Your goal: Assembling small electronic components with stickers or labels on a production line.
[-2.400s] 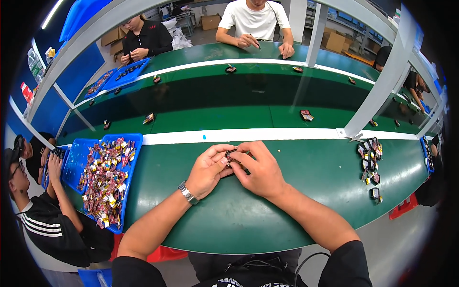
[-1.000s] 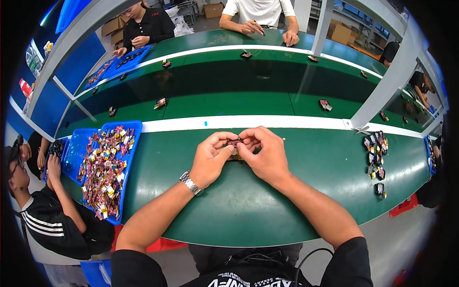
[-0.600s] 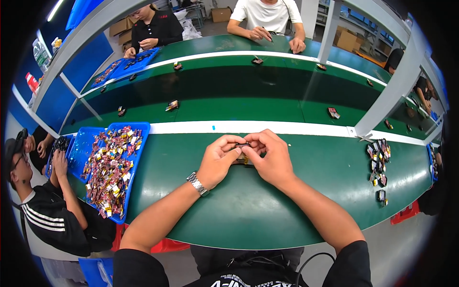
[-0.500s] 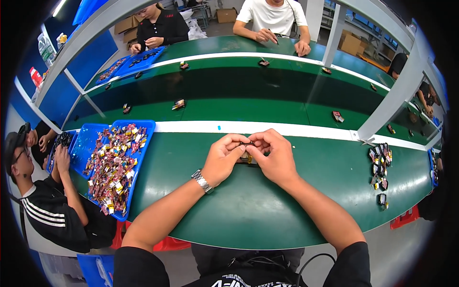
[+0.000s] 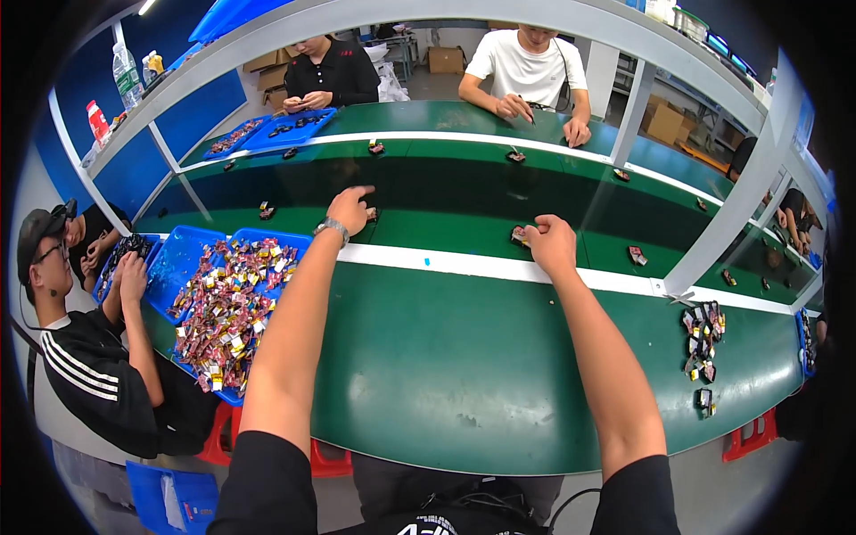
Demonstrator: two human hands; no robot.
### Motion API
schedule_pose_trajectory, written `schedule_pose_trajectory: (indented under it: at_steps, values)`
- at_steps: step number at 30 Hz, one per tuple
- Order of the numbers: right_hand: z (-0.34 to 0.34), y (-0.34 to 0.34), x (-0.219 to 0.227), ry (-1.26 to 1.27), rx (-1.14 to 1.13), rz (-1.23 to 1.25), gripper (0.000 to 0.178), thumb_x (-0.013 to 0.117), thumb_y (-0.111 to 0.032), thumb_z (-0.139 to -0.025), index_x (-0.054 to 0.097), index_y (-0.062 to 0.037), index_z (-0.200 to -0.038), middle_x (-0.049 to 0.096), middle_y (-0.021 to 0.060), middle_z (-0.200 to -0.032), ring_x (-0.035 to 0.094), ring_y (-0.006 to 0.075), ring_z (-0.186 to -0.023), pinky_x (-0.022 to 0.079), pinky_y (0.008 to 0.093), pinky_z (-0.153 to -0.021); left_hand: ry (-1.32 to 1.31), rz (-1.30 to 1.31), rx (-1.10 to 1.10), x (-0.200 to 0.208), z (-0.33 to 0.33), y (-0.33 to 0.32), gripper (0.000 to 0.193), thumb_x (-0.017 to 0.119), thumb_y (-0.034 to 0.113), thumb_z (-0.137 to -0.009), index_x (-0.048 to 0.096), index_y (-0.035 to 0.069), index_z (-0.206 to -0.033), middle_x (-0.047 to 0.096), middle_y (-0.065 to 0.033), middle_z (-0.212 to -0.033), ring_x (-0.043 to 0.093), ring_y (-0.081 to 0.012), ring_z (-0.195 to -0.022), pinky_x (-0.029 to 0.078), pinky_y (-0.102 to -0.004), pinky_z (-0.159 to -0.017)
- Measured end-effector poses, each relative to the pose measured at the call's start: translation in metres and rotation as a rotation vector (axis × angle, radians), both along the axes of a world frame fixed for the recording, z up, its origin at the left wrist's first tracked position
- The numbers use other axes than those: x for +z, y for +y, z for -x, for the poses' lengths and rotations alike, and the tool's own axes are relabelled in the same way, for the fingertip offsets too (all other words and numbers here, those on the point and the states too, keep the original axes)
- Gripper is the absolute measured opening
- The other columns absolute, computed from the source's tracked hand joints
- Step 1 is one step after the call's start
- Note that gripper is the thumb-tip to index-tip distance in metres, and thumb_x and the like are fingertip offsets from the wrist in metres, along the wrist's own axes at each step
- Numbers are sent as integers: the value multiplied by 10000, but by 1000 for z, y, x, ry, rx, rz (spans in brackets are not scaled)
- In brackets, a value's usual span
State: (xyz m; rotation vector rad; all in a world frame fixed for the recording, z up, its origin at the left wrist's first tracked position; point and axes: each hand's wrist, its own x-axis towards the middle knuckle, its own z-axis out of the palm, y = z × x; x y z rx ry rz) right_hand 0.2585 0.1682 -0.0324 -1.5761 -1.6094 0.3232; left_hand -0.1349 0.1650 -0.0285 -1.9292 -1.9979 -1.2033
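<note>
Both my arms reach over the white rail to the green belt. My left hand (image 5: pixel 349 210), with a metal watch at the wrist, has its index finger stretched out. Beside it lies a small electronic part (image 5: pixel 373 215), mostly hidden by the hand. On the right, my right hand (image 5: pixel 555 244) has its thumb and fingers closed at a small electronic module (image 5: pixel 520 235) with a black frame and a pale block. It is at belt level, just beyond the rail.
Blue trays (image 5: pixel 185 242) on the left hold a heap of small red-and-white circuit parts (image 5: pixel 225 325). Several black-framed modules (image 5: pixel 703 343) lie at the right of the green table (image 5: pixel 446 374). Grey frame posts (image 5: pixel 727 205) rise there. Co-workers sit at the left and across the belt.
My hands have parted from a pinch on a small black-framed part over the near table. Both have moved forward over the rail, the left to the left, the right to the right.
</note>
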Motion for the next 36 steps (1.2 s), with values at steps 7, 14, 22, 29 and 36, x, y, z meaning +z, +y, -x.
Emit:
schedule_pose_trajectory:
  at_steps: [7,14,22,29,36]
  values:
    - [17,-116,17,155,420,-159,195,675,-39,-819,655,-37,-1013,618,117,-996,624,238,-834,506,345,-716,-22,564,-302,36,26,0,134,678,-44,-788,680,-8,-917,710,-93,-799,683,-147,-693,558,-296,-660]
    - [24,-136,29,126,561,-260,258,693,-30,-832,650,-49,-1086,614,93,-1041,630,219,-848,539,325,-706,-760,588,-549,45,-69,-70,150,645,-10,-885,589,-1,-1024,685,-95,-866,682,-126,-691,574,-233,-615]
    - [39,-158,31,71,639,-314,346,789,-65,-771,662,-42,-1092,615,93,-1023,646,232,-828,544,327,-671,-920,637,-597,28,-160,-157,164,593,24,-936,563,5,-1096,699,-70,-877,635,-99,-708,529,-239,-630]
    - [38,-150,22,-36,609,-432,254,728,31,-768,698,-52,-1006,623,83,-1013,667,230,-828,568,335,-687,-1065,546,-773,16,-171,-164,383,582,-14,-939,511,2,-1315,674,-101,-1058,635,-113,-856,560,-267,-761]
    - [40,-145,23,-125,571,-464,231,740,4,-765,712,-68,-982,629,65,-1023,647,214,-828,559,330,-653,-1155,553,-815,19,-166,-162,399,554,-27,-949,493,7,-1342,612,-133,-1228,637,-165,-1051,577,-300,-875]
